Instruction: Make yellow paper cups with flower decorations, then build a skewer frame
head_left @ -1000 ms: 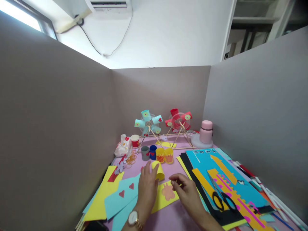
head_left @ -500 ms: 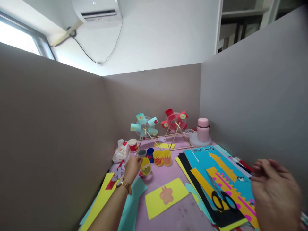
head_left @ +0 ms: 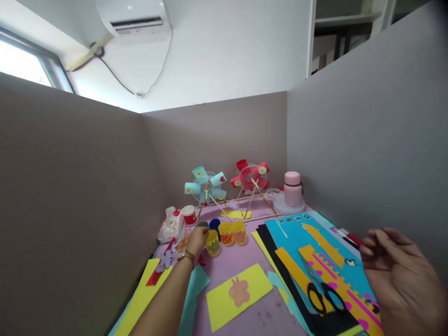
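My left hand (head_left: 198,239) wears a gold watch and pinches the rim of a yellow paper cup (head_left: 213,244) with a green cut-out on its front. The cup stands upright, in front of a row of cups. In that row are a yellow cup (head_left: 226,234) with a red flower shape, a yellow cup (head_left: 240,233) with an orange one, a blue cup (head_left: 214,227), and a grey cup partly hidden behind my hand. At the right edge my right hand (head_left: 402,277) is raised, palm showing, fingers curled together; I see nothing in it.
Yellow card (head_left: 239,297) with an orange flower shape lies mid-table. Black-handled scissors (head_left: 324,291) rest on coloured paper (head_left: 287,228) at right. Two pinwheel-like wheels (head_left: 206,188) on stick frames stand behind, beside a pink flask (head_left: 293,189). Grey partitions (head_left: 217,140) enclose the table.
The yellow cup with the green cut-out has come down from a slightly raised position to the table, my left hand still at its rim. My right hand stays raised. The view shifted slightly.
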Demonstrator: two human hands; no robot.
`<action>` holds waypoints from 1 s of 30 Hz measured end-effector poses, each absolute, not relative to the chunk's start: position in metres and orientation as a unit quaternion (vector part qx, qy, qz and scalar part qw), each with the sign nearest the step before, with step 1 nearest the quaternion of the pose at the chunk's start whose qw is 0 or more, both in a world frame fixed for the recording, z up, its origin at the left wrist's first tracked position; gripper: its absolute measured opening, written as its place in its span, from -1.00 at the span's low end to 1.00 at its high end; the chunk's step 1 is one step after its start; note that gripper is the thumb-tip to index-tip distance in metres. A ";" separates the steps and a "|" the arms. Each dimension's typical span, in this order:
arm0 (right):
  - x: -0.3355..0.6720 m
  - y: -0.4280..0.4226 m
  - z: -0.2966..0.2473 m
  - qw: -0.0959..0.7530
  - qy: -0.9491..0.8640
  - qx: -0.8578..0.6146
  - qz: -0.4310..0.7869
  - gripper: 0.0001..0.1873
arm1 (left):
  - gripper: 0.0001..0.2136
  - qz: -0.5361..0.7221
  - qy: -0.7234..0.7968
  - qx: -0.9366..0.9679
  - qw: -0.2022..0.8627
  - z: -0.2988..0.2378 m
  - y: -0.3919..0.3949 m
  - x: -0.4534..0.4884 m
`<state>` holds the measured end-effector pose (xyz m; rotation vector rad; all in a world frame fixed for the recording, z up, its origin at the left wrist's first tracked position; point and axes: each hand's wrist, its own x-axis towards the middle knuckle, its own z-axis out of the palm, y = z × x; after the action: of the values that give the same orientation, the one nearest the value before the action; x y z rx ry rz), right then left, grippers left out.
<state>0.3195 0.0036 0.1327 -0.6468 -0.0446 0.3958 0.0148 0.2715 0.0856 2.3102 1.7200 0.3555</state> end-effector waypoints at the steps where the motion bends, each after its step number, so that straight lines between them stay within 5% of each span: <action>1: 0.320 0.003 0.133 0.928 -0.025 -0.318 0.195 -0.77 | -0.75 0.126 0.584 0.793 0.121 0.085 0.272 0.015; 12: 0.317 -0.004 0.133 0.925 -0.074 -0.319 0.192 -0.75 | -0.72 0.179 0.601 0.773 0.095 0.094 0.263 -0.005; 19: 0.312 -0.003 0.135 0.923 -0.081 -0.318 0.201 -0.78 | -0.73 0.046 0.588 0.793 0.155 0.069 0.234 -0.034; 30: 0.313 -0.007 0.137 0.921 -0.081 -0.323 0.203 -0.79 | -0.75 0.070 0.657 0.749 0.060 0.057 0.236 -0.042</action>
<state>0.3131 -0.0067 0.1367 -0.6646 -0.1661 0.4178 -0.0419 0.2357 0.0571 2.2657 1.9870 0.2112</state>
